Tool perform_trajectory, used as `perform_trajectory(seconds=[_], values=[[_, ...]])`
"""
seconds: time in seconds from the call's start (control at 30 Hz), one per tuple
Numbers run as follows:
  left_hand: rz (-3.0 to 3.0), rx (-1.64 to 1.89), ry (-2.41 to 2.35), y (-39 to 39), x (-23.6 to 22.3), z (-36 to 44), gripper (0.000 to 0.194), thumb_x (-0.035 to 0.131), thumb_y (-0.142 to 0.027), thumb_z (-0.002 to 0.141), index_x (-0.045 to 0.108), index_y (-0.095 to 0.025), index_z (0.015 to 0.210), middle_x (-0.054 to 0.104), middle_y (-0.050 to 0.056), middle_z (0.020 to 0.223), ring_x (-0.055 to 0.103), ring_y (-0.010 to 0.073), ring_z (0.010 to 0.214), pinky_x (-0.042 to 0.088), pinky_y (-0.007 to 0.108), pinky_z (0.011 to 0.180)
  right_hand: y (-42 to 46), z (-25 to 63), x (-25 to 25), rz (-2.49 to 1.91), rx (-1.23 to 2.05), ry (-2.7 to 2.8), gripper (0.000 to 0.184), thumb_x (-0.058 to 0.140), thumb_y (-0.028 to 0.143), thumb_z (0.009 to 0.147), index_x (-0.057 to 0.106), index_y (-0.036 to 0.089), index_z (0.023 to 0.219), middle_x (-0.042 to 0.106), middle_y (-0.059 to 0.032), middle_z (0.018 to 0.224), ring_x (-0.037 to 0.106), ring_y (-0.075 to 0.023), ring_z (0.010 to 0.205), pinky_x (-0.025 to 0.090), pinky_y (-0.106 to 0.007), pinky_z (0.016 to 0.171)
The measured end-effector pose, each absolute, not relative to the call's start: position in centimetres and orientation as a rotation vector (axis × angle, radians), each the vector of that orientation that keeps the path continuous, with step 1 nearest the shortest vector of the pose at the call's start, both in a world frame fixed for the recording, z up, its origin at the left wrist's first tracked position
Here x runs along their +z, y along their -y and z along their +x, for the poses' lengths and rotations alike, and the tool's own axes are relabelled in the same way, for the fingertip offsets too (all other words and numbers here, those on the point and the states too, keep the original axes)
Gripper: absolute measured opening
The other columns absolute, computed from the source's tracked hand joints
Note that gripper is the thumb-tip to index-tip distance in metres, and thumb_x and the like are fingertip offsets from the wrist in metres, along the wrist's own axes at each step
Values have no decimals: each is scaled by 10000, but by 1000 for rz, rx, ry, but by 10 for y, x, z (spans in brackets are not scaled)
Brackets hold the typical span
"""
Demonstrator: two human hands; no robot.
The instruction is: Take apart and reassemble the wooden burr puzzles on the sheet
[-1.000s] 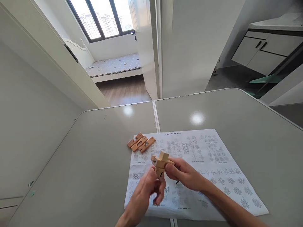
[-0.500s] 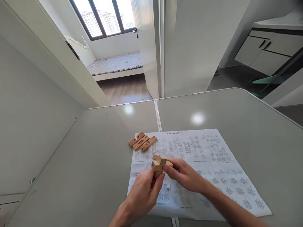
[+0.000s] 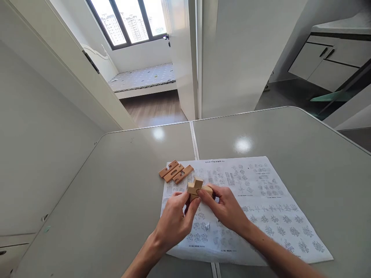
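A light wooden interlocking burr puzzle [image 3: 198,183], made of crossed notched pieces, is held above the printed sheet. My left hand [image 3: 176,216] grips its left and lower side between thumb and fingers. My right hand [image 3: 227,208] pinches its right side, the thumb pressed on the near face. The fingers hide part of the joint between the pieces. Just beyond, to the left, loose notched wooden puzzle pieces [image 3: 174,173] lie side by side at the sheet's upper left corner; they are darker and some carry printed marks.
The white instruction sheet [image 3: 255,185], covered with small line drawings, lies on a grey table [image 3: 121,193] with a seam [image 3: 194,141] down its middle. Past the far edge are an ajar door [image 3: 182,58], a bed [image 3: 145,78] and a cabinet [image 3: 321,61].
The puzzle has been raised slightly and turned in my hands, so its upright piece now points up. Both hands keep their hold. The loose pieces stay where they were.
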State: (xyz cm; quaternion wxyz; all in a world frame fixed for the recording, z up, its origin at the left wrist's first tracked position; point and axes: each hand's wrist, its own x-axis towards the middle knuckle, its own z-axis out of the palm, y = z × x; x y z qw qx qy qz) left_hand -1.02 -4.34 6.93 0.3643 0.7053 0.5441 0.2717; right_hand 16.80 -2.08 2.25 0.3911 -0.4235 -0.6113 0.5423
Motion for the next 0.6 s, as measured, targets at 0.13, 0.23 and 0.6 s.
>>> perform_trajectory(seconds=[0.13,0.23,0.6], values=[[1783,759,-1368,42,76,-8,343,511,-332,1043,571,-186,738,527,1,662,425,154,629,329,270,582,22,166,29,-1114,1307,1546,564,545,629,1015,339,233,670,317,47,651,280,-135,599,243,-290,544],[1781,746,-1351,41,82,-9,341,493,-329,1042,531,-193,731,529,-1,676,417,148,633,327,270,581,20,168,37,-1090,1307,1532,558,539,625,1022,354,232,671,331,46,653,287,-135,599,254,-290,546],[2330,656,-1281,43,101,-27,287,610,-264,1012,540,-213,738,563,-31,640,443,141,589,382,292,673,19,189,54,-907,1329,1732,278,587,497,1041,626,223,1014,599,-47,952,530,-194,810,482,-334,723]])
